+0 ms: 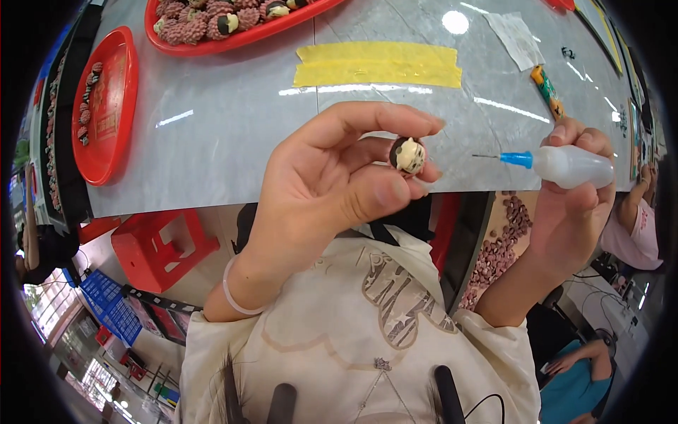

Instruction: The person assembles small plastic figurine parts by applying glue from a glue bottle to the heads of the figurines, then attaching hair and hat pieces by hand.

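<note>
Between the thumb and fingertips of my left hand point(314, 166) is a small round figurine head point(409, 157), cream-faced with dark brown hair, held above the table's near edge. My right hand point(565, 212) is wrapped round a translucent squeeze bottle point(573, 167) with a blue needle tip point(517, 160). The thin needle points left toward the figurine head, with a gap between them. Part of the figurine head is covered by my fingers.
The grey table point(219, 134) bears a red tray point(244, 48) of pink bumpy pieces, a red oval tray point(120, 78), yellow tape point(378, 65), a tissue point(519, 42) and a colourful tube point(547, 92). A red stool point(152, 247) stands below. Other people sit at right.
</note>
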A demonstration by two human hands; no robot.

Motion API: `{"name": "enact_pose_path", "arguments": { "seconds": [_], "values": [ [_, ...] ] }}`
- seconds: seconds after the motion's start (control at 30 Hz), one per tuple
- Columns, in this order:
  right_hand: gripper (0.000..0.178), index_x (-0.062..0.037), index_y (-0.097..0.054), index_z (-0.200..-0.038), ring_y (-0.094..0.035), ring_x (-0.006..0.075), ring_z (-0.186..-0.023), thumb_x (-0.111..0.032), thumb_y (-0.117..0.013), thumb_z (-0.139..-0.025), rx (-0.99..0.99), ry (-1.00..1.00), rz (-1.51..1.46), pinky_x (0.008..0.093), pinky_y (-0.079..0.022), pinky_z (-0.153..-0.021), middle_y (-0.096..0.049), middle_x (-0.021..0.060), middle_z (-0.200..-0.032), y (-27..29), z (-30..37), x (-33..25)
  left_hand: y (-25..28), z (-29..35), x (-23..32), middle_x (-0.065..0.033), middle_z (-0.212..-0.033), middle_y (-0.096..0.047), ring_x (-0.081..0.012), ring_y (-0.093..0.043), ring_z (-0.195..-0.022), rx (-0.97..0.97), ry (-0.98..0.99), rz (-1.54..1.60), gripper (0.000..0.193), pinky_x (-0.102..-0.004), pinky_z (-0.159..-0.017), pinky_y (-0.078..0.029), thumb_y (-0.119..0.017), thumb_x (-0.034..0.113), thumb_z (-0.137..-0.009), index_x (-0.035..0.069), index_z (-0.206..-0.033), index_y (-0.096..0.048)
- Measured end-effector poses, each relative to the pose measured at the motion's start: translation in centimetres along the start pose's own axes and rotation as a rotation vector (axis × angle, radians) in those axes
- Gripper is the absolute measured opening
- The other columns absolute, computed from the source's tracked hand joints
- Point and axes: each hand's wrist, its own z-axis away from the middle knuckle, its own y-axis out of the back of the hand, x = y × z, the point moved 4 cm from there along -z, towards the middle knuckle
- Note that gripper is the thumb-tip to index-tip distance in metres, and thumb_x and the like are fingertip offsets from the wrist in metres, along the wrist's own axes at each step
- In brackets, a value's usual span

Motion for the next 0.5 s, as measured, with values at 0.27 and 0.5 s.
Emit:
{"name": "enact_pose_path", "arguments": {
  "seconds": [0.27,0.5],
  "values": [
    [0.047,0.0017,-0.041,-0.101,-0.045,0.0157,-0.088,-0.036,-0.054,-0.075,-0.172,-0.126,0.02,0.0192,-0.038,-0.073,-0.041,0.0129,-0.095,-0.4,0.3,-0.8,0.0,0.6,-0.9,-0.0149,-0.091,-0.05,-0.0154,-0.054,-0.07,-0.011,0.048,-0.028,0.036,-0.0204,-0.063,-0.045,-0.06,0.021,-0.072,-0.002,-0.095,-0.044],
    [0.046,0.0055,-0.041,-0.1,-0.044,0.0192,-0.09,-0.035,-0.045,-0.08,-0.216,-0.09,0.09,0.0236,-0.038,-0.075,-0.042,0.0154,-0.092,-0.3,0.5,-1.1,-0.2,0.6,-1.3,-0.0154,-0.093,-0.049,-0.0146,-0.054,-0.07,-0.001,0.027,0.028,0.033,-0.0199,-0.063,-0.045,-0.061,0.02,-0.072,0.0,-0.093,-0.045]
  ]
}}
